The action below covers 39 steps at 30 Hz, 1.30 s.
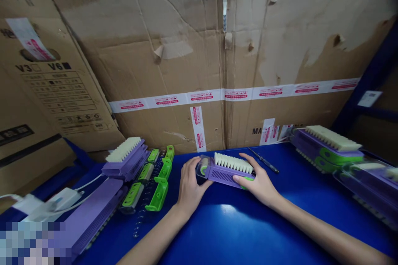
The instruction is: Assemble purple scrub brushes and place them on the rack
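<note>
Both hands hold a purple brush (228,176) with cream bristles facing up, over the blue table. My left hand (189,184) is closed around its left end, where a clear casing shows a pale round part with a green ring. My right hand (261,184) grips the right end, thumb on the near side by a bright green piece, fingers behind the bristles. The brush's underside is hidden. Just beyond my right hand lies a thin dark screwdriver (264,160). Left of my left hand are loose green plastic covers (159,194) and several small springs (146,194).
Green-and-clear parts (133,194) stand in a row at left, beside purple brushes (127,157) and white cabled adapters (65,198). More purple brushes (329,145) are stacked at right. Cardboard sheets (168,70) wall off the back of the blue tabletop (230,232).
</note>
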{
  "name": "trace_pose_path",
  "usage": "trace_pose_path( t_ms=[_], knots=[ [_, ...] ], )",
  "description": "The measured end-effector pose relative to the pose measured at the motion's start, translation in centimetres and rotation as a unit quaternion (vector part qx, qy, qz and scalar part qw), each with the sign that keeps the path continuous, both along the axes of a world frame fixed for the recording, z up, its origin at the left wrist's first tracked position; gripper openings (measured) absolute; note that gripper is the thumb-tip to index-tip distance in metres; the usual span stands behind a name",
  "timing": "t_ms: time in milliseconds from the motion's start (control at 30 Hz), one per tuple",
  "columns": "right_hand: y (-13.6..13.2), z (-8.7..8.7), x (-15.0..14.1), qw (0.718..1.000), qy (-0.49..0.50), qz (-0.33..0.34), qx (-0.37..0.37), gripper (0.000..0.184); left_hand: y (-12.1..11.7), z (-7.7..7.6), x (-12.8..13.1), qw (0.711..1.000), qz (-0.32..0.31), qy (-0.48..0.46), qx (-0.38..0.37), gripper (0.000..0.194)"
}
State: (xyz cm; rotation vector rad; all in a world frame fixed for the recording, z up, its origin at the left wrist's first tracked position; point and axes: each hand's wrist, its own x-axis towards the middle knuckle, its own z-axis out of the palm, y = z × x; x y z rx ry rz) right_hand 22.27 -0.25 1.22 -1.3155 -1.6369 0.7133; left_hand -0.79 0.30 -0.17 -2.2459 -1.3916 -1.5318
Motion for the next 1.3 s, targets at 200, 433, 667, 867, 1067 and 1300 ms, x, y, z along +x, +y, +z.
trace_pose_path(
  t_ms=[200,433,667,867,1067,1300],
  knots=[
    [-0.2,0.2,0.2,0.999,-0.003,0.041,0.001,0.076,0.4,0.5,-0.2,0.990,-0.133,-0.027,-0.040,0.056],
    [-0.1,-0.4,0.2,0.999,-0.017,0.035,0.015,0.070,0.6,-0.2,-0.3,0.980,-0.149,-0.073,-0.105,0.040],
    [-0.1,-0.6,-0.1,1.000,0.011,0.014,0.012,0.068,0.3,-0.6,-0.1,0.978,-0.120,-0.080,-0.153,0.044],
    [-0.1,-0.6,-0.1,1.000,0.012,0.009,0.015,0.068,0.8,-1.0,-0.1,0.985,-0.108,-0.057,-0.125,0.047],
    [0.1,-0.6,0.2,1.000,0.008,0.020,0.020,0.068,0.6,-0.1,0.2,0.973,-0.130,-0.075,-0.173,0.052],
    [0.1,-1.2,0.8,0.987,-0.062,0.016,0.145,0.068,0.0,1.2,0.3,0.925,-0.208,-0.152,-0.278,0.053]
  ],
)
